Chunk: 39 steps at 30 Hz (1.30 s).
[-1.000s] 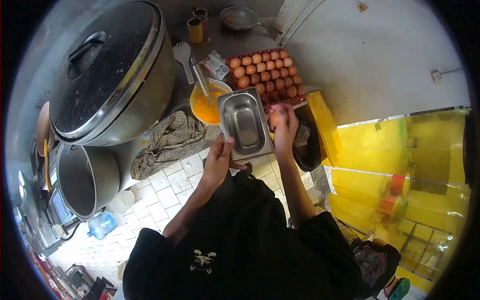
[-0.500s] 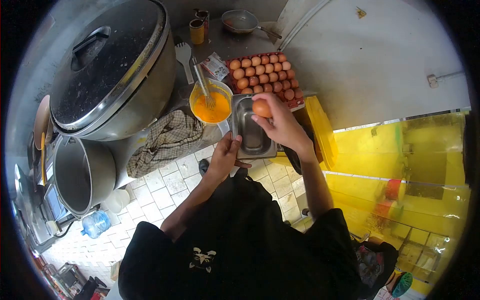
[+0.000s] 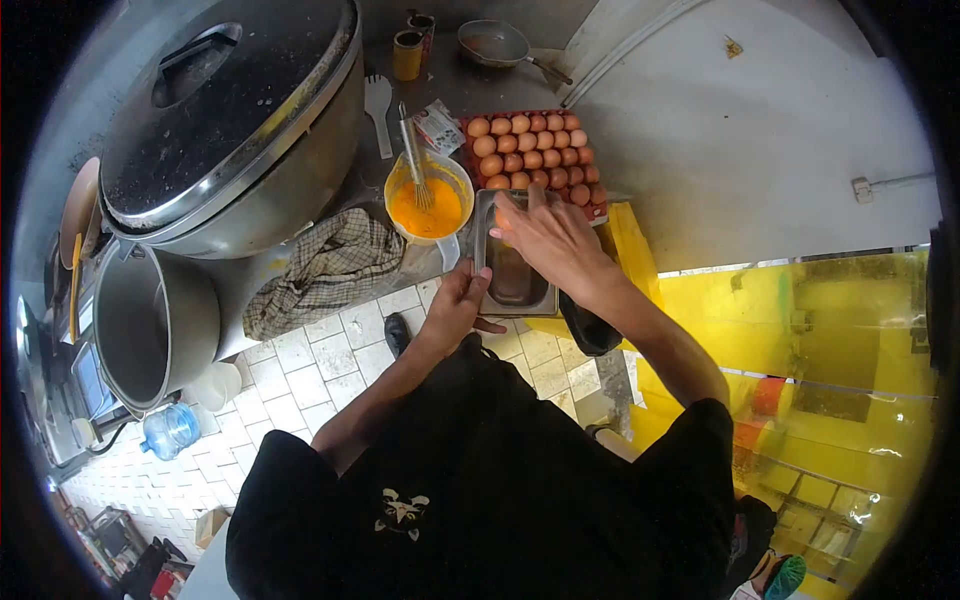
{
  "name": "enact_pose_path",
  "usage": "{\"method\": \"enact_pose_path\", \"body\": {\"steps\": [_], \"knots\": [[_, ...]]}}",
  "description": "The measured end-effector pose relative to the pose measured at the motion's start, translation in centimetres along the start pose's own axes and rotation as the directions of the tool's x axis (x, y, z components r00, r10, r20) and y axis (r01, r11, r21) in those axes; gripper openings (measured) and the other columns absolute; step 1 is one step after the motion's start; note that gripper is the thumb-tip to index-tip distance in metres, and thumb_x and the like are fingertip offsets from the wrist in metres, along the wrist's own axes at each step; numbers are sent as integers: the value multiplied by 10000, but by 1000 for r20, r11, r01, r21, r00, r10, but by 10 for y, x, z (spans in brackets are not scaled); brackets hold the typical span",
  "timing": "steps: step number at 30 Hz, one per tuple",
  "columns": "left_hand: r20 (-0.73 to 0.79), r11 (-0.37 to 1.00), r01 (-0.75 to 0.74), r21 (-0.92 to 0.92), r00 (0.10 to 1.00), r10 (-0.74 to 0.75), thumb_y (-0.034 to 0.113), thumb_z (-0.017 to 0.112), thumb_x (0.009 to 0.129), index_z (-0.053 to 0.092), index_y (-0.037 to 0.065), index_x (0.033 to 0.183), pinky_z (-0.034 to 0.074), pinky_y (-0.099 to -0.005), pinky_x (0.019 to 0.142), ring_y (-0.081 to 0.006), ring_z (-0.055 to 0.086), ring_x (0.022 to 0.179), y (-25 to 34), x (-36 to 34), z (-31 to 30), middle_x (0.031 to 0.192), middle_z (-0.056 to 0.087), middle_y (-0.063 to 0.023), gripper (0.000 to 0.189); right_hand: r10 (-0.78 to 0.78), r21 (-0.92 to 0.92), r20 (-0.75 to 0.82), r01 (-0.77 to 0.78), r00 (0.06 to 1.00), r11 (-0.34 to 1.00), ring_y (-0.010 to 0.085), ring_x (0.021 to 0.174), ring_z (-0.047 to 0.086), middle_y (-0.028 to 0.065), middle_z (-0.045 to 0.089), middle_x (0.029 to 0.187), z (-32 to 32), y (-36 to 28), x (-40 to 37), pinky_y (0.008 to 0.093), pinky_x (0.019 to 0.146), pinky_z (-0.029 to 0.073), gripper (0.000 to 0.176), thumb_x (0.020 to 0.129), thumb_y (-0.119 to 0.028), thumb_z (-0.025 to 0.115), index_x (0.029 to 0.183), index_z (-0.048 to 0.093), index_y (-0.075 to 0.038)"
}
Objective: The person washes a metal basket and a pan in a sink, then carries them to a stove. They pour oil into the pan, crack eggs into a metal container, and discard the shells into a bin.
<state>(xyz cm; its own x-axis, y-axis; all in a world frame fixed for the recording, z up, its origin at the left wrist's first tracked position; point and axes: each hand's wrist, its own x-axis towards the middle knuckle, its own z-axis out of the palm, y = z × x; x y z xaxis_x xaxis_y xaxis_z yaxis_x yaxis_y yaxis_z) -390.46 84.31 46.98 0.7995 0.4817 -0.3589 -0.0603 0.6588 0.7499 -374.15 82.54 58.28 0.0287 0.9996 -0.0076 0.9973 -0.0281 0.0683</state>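
My left hand point(image 3: 458, 302) grips the near-left rim of a rectangular steel pan point(image 3: 514, 278), thumb on top and fingers underneath. Over the pan's far end is my right hand point(image 3: 560, 242), fingers curled around a brown egg point(image 3: 502, 219) that is mostly hidden by them. Left of the pan stands a white jug point(image 3: 449, 252) of beaten egg, with a wire whisk point(image 3: 411, 145) leaning in it. Just beyond the pan, a red tray point(image 3: 599, 212) carries rows of brown eggs point(image 3: 531, 141).
A large lidded pot point(image 3: 270, 205) fills the left of the counter, with a checked cloth point(image 3: 325, 270) in front. An open deep pot point(image 3: 205, 320) is nearer. A small frying pan point(image 3: 492, 45) sits at the back. Yellow panels point(image 3: 740, 330) stand on the right.
My right hand has lowered with the egg toward the pan's far left side and turned palm down. My left hand keeps its hold on the pan. The camera view has shifted slightly.
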Motion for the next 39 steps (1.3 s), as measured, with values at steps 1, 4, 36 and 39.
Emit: {"method": "enact_pose_path", "body": {"steps": [1, 4, 36, 39], "knots": [[-10, 1000, 7, -1, 1000, -7, 279, 442, 1024, 460, 72, 1123, 632, -376, 616, -119, 570, 793, -1, 1, -1, 932, 443, -7, 230, -19, -59, -30, 18, 999, 998, 414, 869, 638, 235, 555, 1040, -6, 0, 1, 452, 698, 538, 382, 904, -319, 611, 1154, 490, -57], [-36, 1000, 17, -8, 999, -18, 290, 450, 1022, 457, 60, 1189, 631, -368, 611, -132, 588, 828, -5, 3, -2, 945, 452, -9, 283, -66, -185, -77, 51, 995, 981, 374, 893, 632, 210, 550, 1040, -25, -2, 2, 416, 682, 539, 377, 887, -320, 629, 1143, 512, -69], [384, -136, 389, -911, 921, 64, 65, 371, 995, 401, -105, 1308, 613, -189, 529, -174, 670, 1020, 2, 9, -95, 1423, 317, -336, 357, 679, 240, -189, -637, 709, 732, 417, 1060, 558, 217, 552, 1097, 226, 181, 3, 458, 853, 505, 567, 773, -195, 759, 1221, 462, -14], [384, -180, 390, -903, 921, 69, 65, 339, 997, 383, -113, 1320, 616, -198, 535, -175, 674, 1010, 2, 7, -90, 1423, 295, -363, 371, 645, 389, -250, -536, 722, 750, 353, 1002, 605, 171, 579, 1067, 221, 184, -8, 443, 841, 519, 500, 791, -175, 732, 1194, 475, -30]]}}
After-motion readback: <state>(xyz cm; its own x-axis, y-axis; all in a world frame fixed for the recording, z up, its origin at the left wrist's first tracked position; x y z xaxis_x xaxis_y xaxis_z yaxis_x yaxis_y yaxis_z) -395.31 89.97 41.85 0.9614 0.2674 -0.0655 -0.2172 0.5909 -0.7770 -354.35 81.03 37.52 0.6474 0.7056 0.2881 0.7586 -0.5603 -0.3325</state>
